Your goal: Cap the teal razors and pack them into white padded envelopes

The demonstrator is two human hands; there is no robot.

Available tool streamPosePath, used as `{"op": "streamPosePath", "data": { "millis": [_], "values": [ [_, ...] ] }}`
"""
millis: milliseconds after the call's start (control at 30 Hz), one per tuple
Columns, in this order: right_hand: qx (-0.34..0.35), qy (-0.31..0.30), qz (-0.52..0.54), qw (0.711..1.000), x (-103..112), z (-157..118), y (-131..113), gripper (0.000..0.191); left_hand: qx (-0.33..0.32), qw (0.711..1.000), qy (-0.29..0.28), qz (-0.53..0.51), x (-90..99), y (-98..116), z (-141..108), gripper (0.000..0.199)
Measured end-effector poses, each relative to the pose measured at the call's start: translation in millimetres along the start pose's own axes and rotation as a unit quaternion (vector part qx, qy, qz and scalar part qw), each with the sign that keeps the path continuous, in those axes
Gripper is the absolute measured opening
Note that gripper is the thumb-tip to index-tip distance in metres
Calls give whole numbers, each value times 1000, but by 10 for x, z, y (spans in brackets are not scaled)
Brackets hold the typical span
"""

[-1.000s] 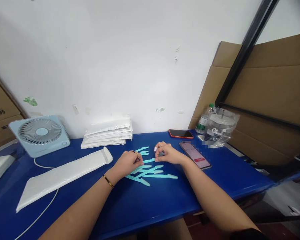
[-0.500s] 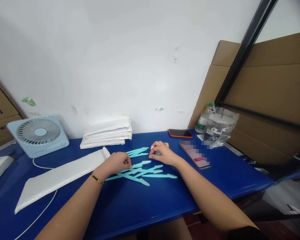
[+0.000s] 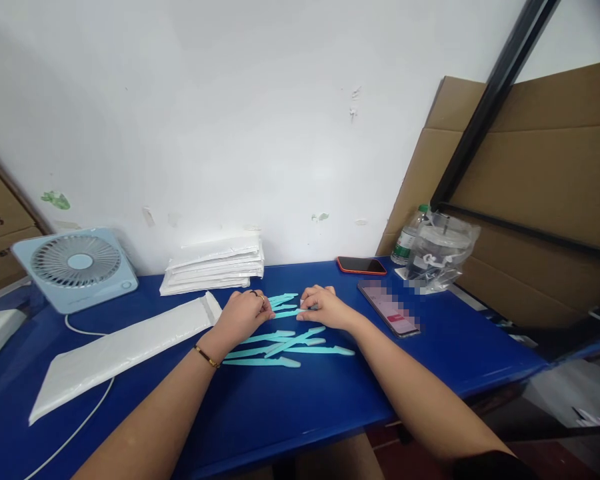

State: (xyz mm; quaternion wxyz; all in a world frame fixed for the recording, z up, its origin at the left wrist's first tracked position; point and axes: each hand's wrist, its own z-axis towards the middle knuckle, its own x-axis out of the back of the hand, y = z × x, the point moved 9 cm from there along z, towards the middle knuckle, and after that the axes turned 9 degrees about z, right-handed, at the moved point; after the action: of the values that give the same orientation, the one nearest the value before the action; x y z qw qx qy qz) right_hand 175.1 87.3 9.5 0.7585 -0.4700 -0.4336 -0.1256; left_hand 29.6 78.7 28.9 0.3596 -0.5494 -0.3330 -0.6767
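A turquoise eyebrow razor (image 3: 285, 314) stretches between my two hands, a little above or on the table. My left hand (image 3: 247, 312) is closed in a pinch on its left end. At its other end, the thumb and fingers of my right hand (image 3: 326, 307) are closed on the tip. Just behind it lie several more turquoise razors (image 3: 285, 299), side by side and partly hidden by my left hand. Nearer to me, a loose group of razors (image 3: 293, 341) is spread on the blue table, some crossing each other.
Left of my hands lies a long white padded pouch (image 3: 125, 343). A stack of white pouches (image 3: 213, 267) stands against the wall. A blue fan (image 3: 80, 267) is at the left. Two phones (image 3: 363, 266), a bottle (image 3: 407, 240) and a bagged cup (image 3: 440, 250) are at the right.
My left hand has moved right and away from me, bringing one razor from the loose group toward my right hand. The razors left in that group have shifted. My right hand now grips the razor's tip.
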Motion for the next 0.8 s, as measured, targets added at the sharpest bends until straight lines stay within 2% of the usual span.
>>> {"op": "streamPosePath", "data": {
  "millis": [167,267,400,467,567,633,800],
  "values": [
    [-63,70,-3,996,246,-24,302,26,41,999,27,13,71,-210,-9,25],
    [-76,101,-10,992,319,-59,329,25,29,999,-13,-16,39,-229,-55,27],
    [-23,37,0,999,97,-43,43,23,-30,990,-124,-53,-154,-52,-146,24],
    [-2,0,4,1000,-47,-32,-95,27,-27,987,-143,-63,-218,-11,-160,19],
    [12,-26,6,1000,-173,-12,-192,29,-6,989,-127,-74,-239,5,-121,19],
    [17,-27,5,999,-180,0,-203,25,7,992,-103,-77,-208,12,-76,20],
    [11,16,-25,1000,11,15,-80,18,41,997,-35,-47,-81,-12,19,21]
  ]
}}
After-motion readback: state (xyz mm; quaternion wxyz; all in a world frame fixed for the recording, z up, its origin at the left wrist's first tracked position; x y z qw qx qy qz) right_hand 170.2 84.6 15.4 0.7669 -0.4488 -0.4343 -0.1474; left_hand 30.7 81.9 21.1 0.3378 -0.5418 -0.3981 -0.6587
